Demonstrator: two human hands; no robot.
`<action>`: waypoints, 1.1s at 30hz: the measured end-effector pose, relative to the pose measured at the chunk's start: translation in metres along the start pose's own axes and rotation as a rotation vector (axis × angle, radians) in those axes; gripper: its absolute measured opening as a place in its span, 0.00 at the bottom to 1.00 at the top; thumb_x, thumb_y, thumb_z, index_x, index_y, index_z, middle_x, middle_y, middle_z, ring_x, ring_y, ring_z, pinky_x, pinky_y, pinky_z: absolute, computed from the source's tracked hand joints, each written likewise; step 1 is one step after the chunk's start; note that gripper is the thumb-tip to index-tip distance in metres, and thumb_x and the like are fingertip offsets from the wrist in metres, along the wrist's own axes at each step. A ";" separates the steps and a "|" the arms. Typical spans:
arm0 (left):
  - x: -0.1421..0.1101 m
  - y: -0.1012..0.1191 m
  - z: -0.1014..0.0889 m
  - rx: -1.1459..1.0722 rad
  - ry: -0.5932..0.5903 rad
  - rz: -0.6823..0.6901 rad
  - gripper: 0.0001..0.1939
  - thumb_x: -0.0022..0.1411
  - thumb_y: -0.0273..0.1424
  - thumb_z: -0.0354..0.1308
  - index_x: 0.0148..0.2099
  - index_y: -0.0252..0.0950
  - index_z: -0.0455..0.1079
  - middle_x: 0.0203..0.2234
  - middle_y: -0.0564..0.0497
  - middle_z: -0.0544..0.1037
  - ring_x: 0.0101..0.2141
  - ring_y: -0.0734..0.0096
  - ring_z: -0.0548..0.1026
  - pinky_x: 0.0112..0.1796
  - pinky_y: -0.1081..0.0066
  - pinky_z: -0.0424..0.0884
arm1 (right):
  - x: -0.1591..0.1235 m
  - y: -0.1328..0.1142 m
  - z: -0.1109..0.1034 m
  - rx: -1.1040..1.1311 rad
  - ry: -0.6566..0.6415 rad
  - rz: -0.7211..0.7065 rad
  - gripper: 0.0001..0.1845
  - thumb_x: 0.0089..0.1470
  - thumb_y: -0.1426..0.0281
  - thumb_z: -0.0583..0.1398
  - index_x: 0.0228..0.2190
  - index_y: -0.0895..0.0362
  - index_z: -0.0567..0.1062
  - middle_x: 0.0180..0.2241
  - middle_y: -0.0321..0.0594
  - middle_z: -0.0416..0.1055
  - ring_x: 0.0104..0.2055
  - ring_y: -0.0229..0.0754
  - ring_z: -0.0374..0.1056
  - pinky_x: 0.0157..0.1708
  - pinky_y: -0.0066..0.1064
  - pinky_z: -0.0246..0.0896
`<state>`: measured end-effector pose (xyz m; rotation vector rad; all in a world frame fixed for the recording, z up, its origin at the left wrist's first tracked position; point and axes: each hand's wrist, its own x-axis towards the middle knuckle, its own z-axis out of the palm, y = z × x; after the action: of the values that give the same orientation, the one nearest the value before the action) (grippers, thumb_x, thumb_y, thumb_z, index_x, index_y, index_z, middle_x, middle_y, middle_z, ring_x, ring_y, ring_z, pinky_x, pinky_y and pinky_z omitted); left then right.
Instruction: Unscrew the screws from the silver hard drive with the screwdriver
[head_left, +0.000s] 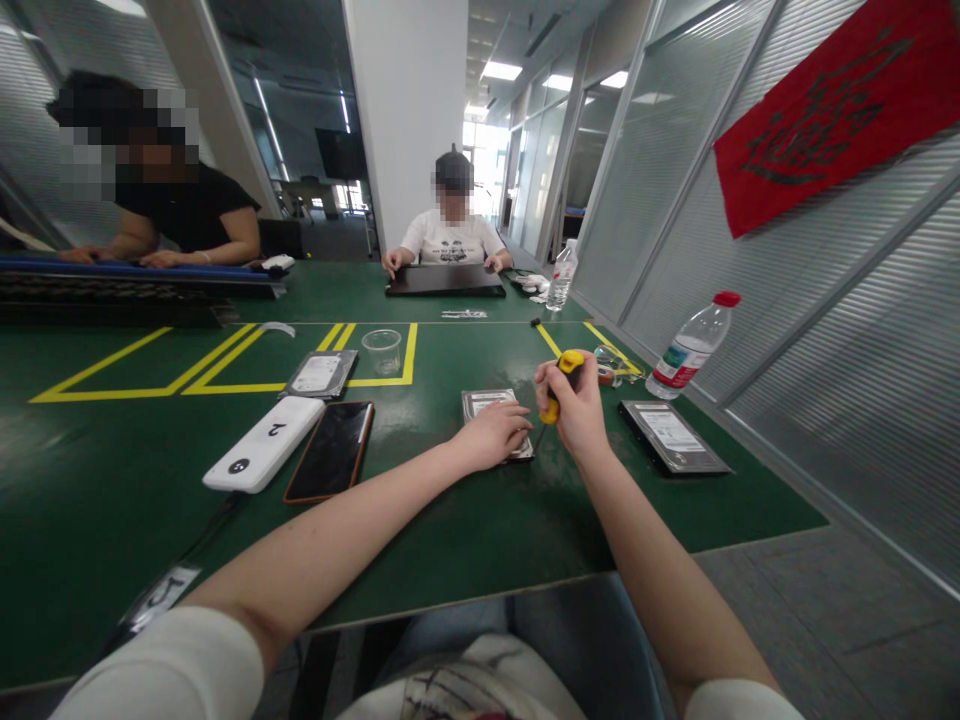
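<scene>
A hard drive [480, 400] with a white label lies on the green table in front of me, partly covered by my left hand [491, 437]. The fingers of that hand reach across the drive to its right side and hold it against the table; the thumb is hidden. In my right hand [581, 405] is a screwdriver [551, 412] with a yellow and black handle, the fist wrapped round it. Its shaft slants down to the drive's near right corner. Whether the tip sits in a screw is too small to tell.
A second hard drive [675, 438] lies to the right, near a water bottle [694, 345]. Leftward are a phone [330, 452], a white power bank [264, 445], another hard drive [322, 372] and a clear plastic cup [382, 352]. Two people sit across the table [420, 560].
</scene>
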<state>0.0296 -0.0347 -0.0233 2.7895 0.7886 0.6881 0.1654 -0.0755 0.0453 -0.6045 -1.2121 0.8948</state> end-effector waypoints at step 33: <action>0.000 0.008 -0.007 0.051 -0.044 -0.063 0.14 0.69 0.29 0.50 0.48 0.35 0.76 0.54 0.44 0.74 0.57 0.55 0.68 0.57 0.55 0.63 | 0.001 -0.006 -0.002 0.033 0.107 -0.011 0.16 0.53 0.54 0.61 0.35 0.51 0.66 0.23 0.26 0.62 0.16 0.27 0.55 0.16 0.21 0.51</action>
<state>0.0299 -0.0413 -0.0150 2.8010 0.8928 0.6019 0.1684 -0.0778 0.0497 -0.6112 -1.1014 0.8614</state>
